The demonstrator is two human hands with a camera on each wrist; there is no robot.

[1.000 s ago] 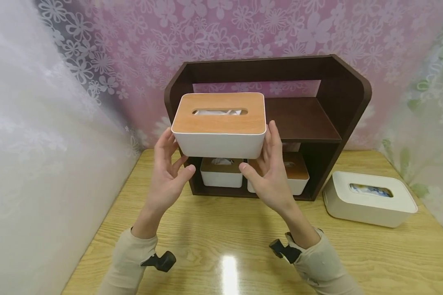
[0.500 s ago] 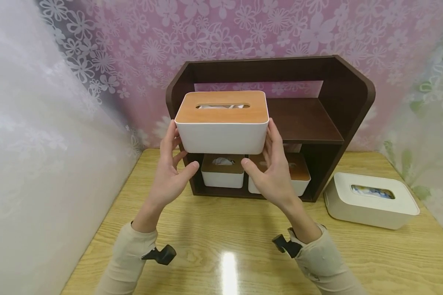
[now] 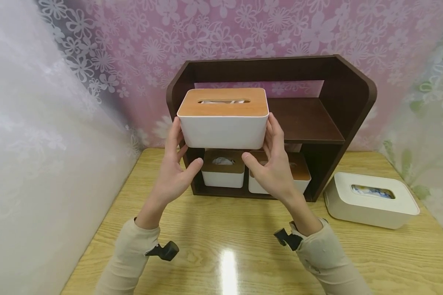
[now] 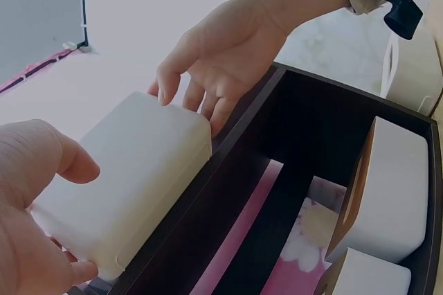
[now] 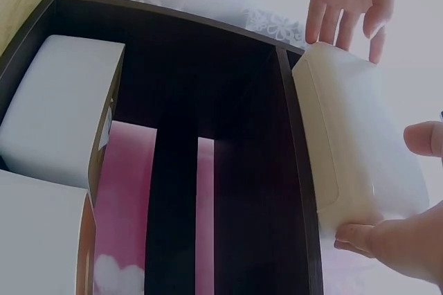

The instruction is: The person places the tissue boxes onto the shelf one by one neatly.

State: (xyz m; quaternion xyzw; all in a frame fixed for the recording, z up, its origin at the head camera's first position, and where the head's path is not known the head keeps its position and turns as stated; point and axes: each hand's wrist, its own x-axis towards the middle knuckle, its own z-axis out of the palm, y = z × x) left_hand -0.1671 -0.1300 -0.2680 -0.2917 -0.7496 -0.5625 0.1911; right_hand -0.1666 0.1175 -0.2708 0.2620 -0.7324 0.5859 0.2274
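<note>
Left hand (image 3: 173, 172) and right hand (image 3: 275, 168) clamp the wood-lidded tissue box (image 3: 223, 121) between spread fingers, probably level for the shelf (image 3: 306, 123) behind the fingertips.

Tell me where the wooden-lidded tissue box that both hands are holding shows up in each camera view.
Head: the tissue box is at upper centre, held in front of the shelf's upper level.
Left wrist: tissue box at lower left, seen from below.
Right wrist: tissue box at right, also underside only.
Shared landmark: the dark brown shelf, also at and.
</note>
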